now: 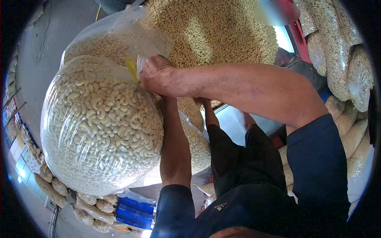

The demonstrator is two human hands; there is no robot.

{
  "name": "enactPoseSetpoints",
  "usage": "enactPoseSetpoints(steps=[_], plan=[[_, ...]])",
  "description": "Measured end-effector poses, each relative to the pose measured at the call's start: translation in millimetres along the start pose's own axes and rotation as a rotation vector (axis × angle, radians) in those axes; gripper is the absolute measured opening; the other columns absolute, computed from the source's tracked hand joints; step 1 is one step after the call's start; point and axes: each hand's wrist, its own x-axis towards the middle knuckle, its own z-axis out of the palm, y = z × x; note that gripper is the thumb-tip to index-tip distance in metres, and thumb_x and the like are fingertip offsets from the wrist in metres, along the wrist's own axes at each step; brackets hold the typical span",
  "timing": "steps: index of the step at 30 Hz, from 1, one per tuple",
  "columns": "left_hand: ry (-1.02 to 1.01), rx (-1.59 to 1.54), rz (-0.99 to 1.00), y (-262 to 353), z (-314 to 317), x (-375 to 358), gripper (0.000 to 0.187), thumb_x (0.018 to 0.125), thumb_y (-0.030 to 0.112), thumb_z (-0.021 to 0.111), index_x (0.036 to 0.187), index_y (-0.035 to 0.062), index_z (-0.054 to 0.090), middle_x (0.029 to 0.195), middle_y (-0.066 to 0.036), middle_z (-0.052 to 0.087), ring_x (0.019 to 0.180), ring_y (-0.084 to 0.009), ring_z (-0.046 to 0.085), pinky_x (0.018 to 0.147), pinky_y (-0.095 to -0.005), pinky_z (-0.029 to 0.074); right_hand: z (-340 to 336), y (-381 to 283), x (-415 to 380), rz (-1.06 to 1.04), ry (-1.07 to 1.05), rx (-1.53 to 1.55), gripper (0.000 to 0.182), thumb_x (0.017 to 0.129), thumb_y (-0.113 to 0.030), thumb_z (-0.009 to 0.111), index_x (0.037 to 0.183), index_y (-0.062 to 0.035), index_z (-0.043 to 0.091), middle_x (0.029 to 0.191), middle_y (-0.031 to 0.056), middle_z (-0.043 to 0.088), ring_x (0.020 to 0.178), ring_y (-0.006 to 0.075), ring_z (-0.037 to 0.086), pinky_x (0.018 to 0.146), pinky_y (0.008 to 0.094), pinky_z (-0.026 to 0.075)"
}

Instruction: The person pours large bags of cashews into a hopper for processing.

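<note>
While you look down past your own arms, the scene reads like this:

Right hand: your right hand (156,75) sits at the neck of the clear bag of cashews (101,127), its fingers (147,79) closed together, pinching the gathered plastic where a yellow tie (131,65) shows.

Left hand: your left forearm runs up underneath the right one, and the hand itself is hidden behind the right wrist and the bag, so you cannot tell how its fingers stand.

Bag in hand: it is round, full and bulging, lying to the left of your arms and filling the left middle of the view; its neck points toward the top centre.

Second bag: an open bag (115,39) of cashews lies just behind the first, its loose plastic mouth touching your right hand.

Loose heap: one large pile of cashews (214,31) spreads beyond your hands at the top.

In the way: your right forearm crosses over the left and covers the space under the neck.

Stacked bags, right: several filled bags (341,51) stand along the right edge; an exact count is not clear.

Stacked bags, lower left: more filled bags (95,210) lie in a row below, beside one blue crate (135,212).

Count: two bags near your hands, one tie, one heap.
</note>
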Motion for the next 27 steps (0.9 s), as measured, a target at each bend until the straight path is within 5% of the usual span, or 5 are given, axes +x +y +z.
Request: enactPoseSetpoints(steps=[9, 12, 18, 20, 27], plan=[[-0.021, 0.066, 0.045, 5, 7, 7, 0.027, 0.104, 0.022, 0.058, 0.119, -0.0006, 0.057, 0.122, -0.014, 0.065, 0.101, -0.0266, 0.067, 0.088, -0.0394, 0.056, 68, -7, 22, 0.468, 0.857, -0.144, 0.017, 0.082, -0.020, 0.063, 0.066, -0.0165, 0.066, 0.073, 0.0013, 0.067, 0.076, 0.0232, 0.066, 0.069, 0.0428, 0.054], [-0.026, 0.107, 0.054, 7, 4, 8, 0.027, 0.104, 0.022, 0.057, 0.118, -0.0006, 0.057, 0.122, -0.014, 0.065, 0.100, -0.0267, 0.067, 0.088, -0.0393, 0.056, 50, 12, 0, 0.359, 0.434, 0.412, 0.017, 0.083, -0.022, 0.060, 0.067, -0.0140, 0.060, 0.074, 0.0055, 0.066, 0.077, 0.0250, 0.064, 0.068, 0.0432, 0.051], [-0.087, 0.366, 0.113, 1, -4, 7, 0.027, 0.103, 0.023, 0.057, 0.117, -0.0006, 0.057, 0.122, -0.014, 0.065, 0.100, -0.0270, 0.067, 0.088, -0.0393, 0.056, 54, 48, 10, -0.045, 0.877, 0.198, 0.023, 0.084, -0.028, 0.064, 0.072, -0.0104, 0.056, 0.065, 0.0103, 0.061, 0.067, 0.0302, 0.064, 0.060, 0.0457, 0.050], [-0.021, 0.055, -0.040, 8, -2, 8, 0.025, 0.102, 0.023, 0.059, 0.111, -0.0006, 0.057, 0.119, -0.014, 0.065, 0.095, -0.0266, 0.067, 0.085, -0.0388, 0.056, 40, 75, 17, -0.343, 0.270, 0.171, 0.027, 0.086, -0.030, 0.065, 0.070, -0.0095, 0.056, 0.063, 0.0117, 0.061, 0.063, 0.0332, 0.067, 0.056, 0.0457, 0.053], [0.014, -0.176, 0.026, -27, 10, 15, 0.022, 0.099, 0.020, 0.064, 0.106, -0.0007, 0.057, 0.113, -0.012, 0.066, 0.093, -0.0254, 0.067, 0.085, -0.0385, 0.054, 28, 65, 11, -0.426, 0.294, 0.152, 0.028, 0.087, -0.028, 0.065, 0.069, -0.0057, 0.066, 0.068, 0.0157, 0.067, 0.064, 0.0344, 0.070, 0.059, 0.0443, 0.057]])
